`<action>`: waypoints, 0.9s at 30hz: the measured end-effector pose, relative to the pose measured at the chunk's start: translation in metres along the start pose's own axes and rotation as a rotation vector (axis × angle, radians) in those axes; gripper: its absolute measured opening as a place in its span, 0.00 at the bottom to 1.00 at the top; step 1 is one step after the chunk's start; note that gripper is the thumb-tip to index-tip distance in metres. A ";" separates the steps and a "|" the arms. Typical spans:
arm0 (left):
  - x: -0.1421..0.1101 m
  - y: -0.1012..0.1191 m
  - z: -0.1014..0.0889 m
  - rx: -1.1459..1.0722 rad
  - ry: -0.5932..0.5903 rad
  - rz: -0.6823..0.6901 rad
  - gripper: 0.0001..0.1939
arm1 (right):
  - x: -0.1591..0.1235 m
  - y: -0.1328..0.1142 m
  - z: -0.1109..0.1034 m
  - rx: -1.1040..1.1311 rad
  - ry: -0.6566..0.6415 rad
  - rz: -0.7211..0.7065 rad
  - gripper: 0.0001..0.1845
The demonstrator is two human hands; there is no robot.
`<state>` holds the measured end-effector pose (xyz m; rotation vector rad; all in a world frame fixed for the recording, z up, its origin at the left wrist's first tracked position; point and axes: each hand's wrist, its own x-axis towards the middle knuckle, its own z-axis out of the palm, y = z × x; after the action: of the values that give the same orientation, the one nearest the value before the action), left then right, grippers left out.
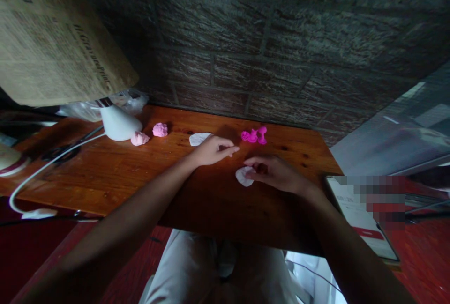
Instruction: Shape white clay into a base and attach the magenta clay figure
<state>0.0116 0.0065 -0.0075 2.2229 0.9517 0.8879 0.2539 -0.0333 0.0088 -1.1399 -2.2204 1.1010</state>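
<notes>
My right hand is curled at the right edge of a flat, roundish pale piece, perhaps modelling clay, its thumb and fingertips closed on that edge. To its left, my left hand hovers over the wooden table with thumb and fingers drawn together in a pinch; whatever is between them is too small to make out. Just behind the left wrist lies another flat whitish piece, partly covered by the hand. Bright magenta clay-like shapes sit on the table beyond both hands.
Two pink lumps, one crumbly and one smoother, lie by the white lamp base. Its printed shade hangs at upper left. A white cable crosses the left side. A tablet rests at the right edge; a stone-patterned wall stands behind.
</notes>
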 end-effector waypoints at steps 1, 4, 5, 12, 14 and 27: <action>0.000 0.000 0.001 0.009 -0.003 0.002 0.19 | 0.000 0.000 -0.001 0.026 -0.019 0.020 0.19; -0.001 0.001 0.002 0.050 -0.014 0.016 0.19 | -0.002 -0.001 -0.006 0.107 -0.098 0.102 0.21; -0.001 0.001 0.002 0.062 -0.019 0.025 0.19 | -0.003 -0.002 -0.008 0.119 -0.114 0.120 0.21; -0.001 -0.005 0.004 0.097 0.009 0.060 0.20 | 0.001 -0.006 -0.005 -0.067 -0.043 0.110 0.20; 0.000 -0.005 0.002 0.090 0.138 0.029 0.21 | 0.007 -0.014 0.001 -0.187 0.117 0.038 0.23; 0.000 0.005 -0.018 -0.015 0.824 -0.033 0.24 | 0.049 -0.011 0.053 -0.516 -0.097 -0.551 0.42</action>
<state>0.0001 0.0079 0.0070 1.8035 1.3051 1.8445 0.1853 -0.0224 -0.0144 -0.5689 -2.7453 0.3727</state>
